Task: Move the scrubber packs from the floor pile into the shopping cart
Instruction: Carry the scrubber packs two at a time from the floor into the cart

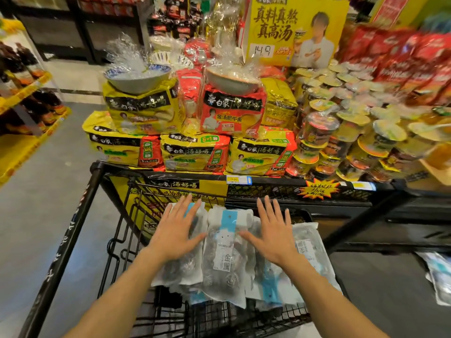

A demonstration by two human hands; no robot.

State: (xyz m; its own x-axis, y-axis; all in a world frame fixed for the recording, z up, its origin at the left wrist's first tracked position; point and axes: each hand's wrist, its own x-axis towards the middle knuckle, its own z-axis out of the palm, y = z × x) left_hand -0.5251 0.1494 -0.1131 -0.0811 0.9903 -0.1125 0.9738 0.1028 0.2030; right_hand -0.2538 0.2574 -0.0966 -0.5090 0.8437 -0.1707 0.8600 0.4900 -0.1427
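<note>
Several clear scrubber packs with blue-and-white labels lie side by side in the black wire shopping cart (pixel 73 230). The middle pack (pixel 225 262) is in full view between my hands. My left hand (pixel 177 230) lies flat with straight fingers on the left pack (pixel 181 269). Flat on the packs to the right rests my right hand (pixel 274 231), fingers spread, beside another pack (pixel 311 250). A few more packs (pixel 439 276) lie on the floor at the right edge.
A display table (pixel 268 185) stacked with yellow and red noodle packs and cup noodles stands right behind the cart. A yellow shelf with dark bottles (pixel 26 93) is at the left. Grey floor (pixel 31 215) runs along the cart's left side.
</note>
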